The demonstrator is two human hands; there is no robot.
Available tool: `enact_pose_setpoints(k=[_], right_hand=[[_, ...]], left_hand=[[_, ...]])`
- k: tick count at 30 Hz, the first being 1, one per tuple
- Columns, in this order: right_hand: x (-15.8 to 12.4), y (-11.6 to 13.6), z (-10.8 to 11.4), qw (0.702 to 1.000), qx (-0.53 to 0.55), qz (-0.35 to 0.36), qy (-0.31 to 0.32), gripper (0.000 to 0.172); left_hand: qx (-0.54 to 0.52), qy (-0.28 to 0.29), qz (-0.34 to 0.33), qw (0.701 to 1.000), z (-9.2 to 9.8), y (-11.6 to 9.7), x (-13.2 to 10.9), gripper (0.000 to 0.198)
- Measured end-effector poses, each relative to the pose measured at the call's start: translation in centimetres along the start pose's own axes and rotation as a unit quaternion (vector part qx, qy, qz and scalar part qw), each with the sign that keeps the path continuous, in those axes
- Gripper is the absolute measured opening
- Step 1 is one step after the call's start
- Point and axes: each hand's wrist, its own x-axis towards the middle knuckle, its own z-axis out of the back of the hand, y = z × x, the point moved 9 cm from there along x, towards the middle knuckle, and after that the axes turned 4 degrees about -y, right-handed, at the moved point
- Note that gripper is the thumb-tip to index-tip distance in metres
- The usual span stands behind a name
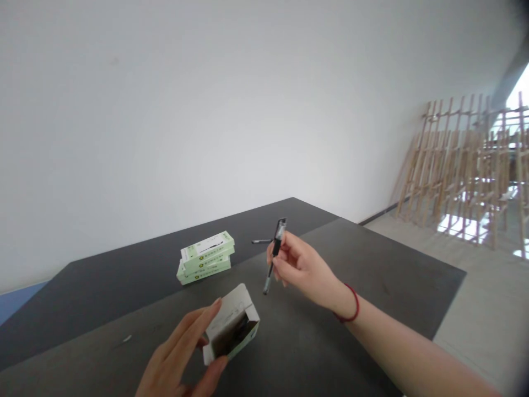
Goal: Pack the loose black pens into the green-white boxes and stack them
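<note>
A black pen with a clear cap (276, 251) is pinched in my right hand (295, 266), tilted above the dark table. My left hand (182, 353) holds a small open box (237, 325) between thumb and fingers, its open end toward me. Something dark lies inside the box, too shadowed to make out fully. Behind the box, green and white pen boxes (206, 256) are stacked on the table. Another pen (261, 241) lies on the table just beyond my right hand.
The dark table (330, 342) meets a plain wall at its far side. A small white scrap (127, 338) lies at the left. Wooden racks (458, 165) stand on the floor at the right, beyond the table.
</note>
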Motion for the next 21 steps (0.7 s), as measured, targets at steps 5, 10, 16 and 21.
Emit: enact_pose_setpoints(k=[5, 10, 16, 21], right_hand=[[-2.1, 5.0, -0.8, 0.982, 0.171, 0.062, 0.040, 0.009], [-2.9, 4.9, -3.2, 0.988, 0.119, 0.056, 0.084, 0.018], [-3.6, 4.6, -3.5, 0.991, 0.064, 0.084, 0.083, 0.034], [-3.8, 5.4, -2.8, 0.986, 0.046, 0.151, 0.048, 0.041]], left_hand=[[0.013, 0.024, -0.062, 0.998, -0.3, -1.7, 0.2, 0.048], [0.029, 0.023, -0.082, 0.996, -0.2, -2.3, 0.1, 0.045], [0.036, 0.021, -0.065, 0.997, -0.4, -2.2, -0.1, 0.045], [0.012, 0.011, -0.030, 0.999, -0.3, -1.6, 0.2, 0.046]])
